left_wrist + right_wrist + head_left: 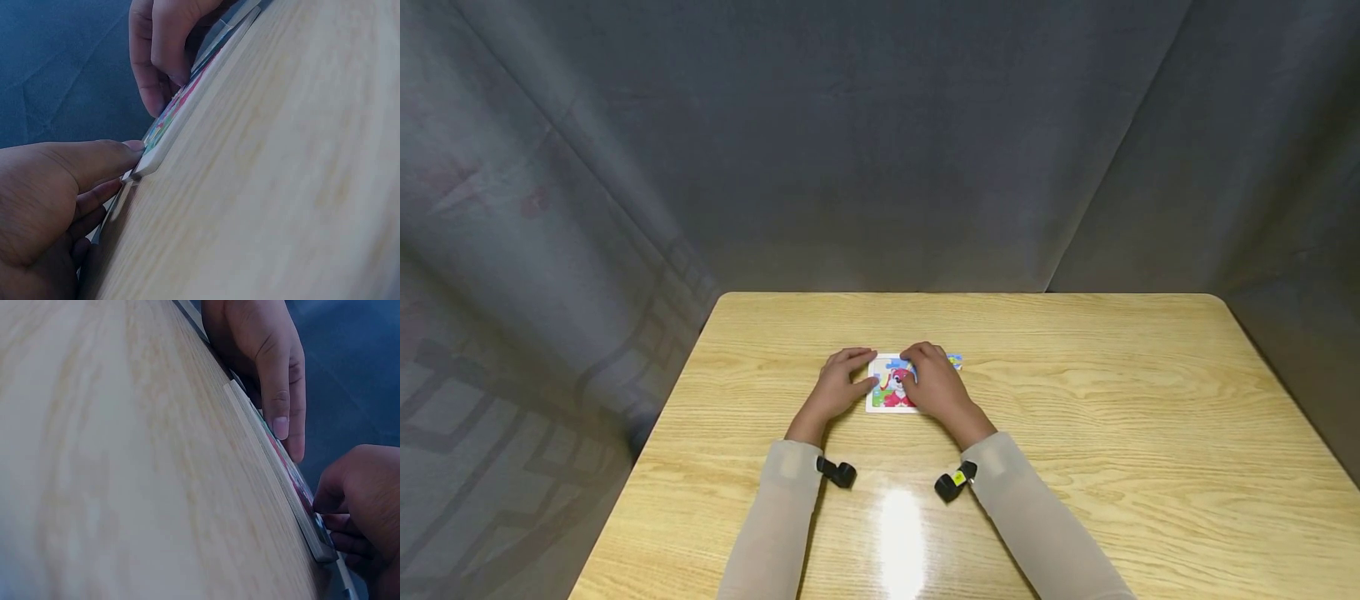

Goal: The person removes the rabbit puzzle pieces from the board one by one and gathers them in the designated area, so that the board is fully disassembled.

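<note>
A small jigsaw puzzle [898, 400] in a white frame lies flat on the table, showing a pink-and-white cartoon animal. At its left edge, my left hand [838, 385] touches the frame, thumb extended and fingers fairly straight. In the left wrist view, the left thumb [119, 153] rests at the board's near corner. My right hand [940, 385] covers the right part of the puzzle. Its bent fingers [340, 528] come down onto the picture; whether they pinch a piece is hidden. A blue-and-yellow puzzle piece [956, 361] shows just beyond the right hand.
The wooden table [1112, 400] stretches out on both sides of the puzzle, with rounded far corners. Grey curtains [880, 150] hang behind it and along its sides. Black wrist cameras [842, 474] are strapped over the sleeves. A bright glare spot lies on the near tabletop.
</note>
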A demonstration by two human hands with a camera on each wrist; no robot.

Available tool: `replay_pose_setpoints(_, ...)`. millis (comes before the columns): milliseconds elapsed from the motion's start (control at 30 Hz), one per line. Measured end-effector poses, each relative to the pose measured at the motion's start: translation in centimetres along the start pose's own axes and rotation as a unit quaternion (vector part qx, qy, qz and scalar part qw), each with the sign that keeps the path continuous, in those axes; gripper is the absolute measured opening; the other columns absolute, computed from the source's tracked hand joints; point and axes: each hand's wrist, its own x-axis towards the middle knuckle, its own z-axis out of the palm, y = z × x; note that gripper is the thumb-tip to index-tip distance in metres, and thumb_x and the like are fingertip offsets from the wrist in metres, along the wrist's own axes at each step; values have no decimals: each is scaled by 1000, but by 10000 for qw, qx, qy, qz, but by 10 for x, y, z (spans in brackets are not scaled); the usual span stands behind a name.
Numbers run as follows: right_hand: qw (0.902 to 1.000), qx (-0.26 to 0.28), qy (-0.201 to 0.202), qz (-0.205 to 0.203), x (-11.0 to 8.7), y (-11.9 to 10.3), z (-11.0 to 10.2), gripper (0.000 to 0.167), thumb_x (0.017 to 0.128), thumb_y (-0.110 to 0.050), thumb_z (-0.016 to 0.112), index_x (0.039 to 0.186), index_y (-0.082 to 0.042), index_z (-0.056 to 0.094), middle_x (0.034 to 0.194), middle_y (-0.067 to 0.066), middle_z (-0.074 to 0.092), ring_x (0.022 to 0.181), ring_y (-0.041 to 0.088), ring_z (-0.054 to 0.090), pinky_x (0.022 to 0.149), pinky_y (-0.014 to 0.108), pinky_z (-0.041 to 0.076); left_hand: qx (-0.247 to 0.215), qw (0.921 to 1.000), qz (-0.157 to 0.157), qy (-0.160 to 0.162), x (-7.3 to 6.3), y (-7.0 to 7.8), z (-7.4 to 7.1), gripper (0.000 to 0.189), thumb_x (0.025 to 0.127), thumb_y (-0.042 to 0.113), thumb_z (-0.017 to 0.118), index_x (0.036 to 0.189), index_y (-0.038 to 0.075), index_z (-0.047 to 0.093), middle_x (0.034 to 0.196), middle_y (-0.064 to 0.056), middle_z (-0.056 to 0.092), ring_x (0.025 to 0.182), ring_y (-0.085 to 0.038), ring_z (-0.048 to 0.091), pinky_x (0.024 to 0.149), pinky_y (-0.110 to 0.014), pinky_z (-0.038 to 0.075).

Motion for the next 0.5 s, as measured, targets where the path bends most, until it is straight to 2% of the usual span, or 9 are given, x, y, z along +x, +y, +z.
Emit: replay_pose_setpoints(500, 9999, 89, 71, 17, 1, 2, 2, 30, 85, -11, 64, 114, -5, 68, 118, 11, 60, 116, 30, 51, 99, 42, 42, -11, 10000, 47, 20, -1, 2, 0, 52, 93, 28, 69, 141, 15, 55, 144, -3, 47, 137, -28, 34, 112, -50, 25)
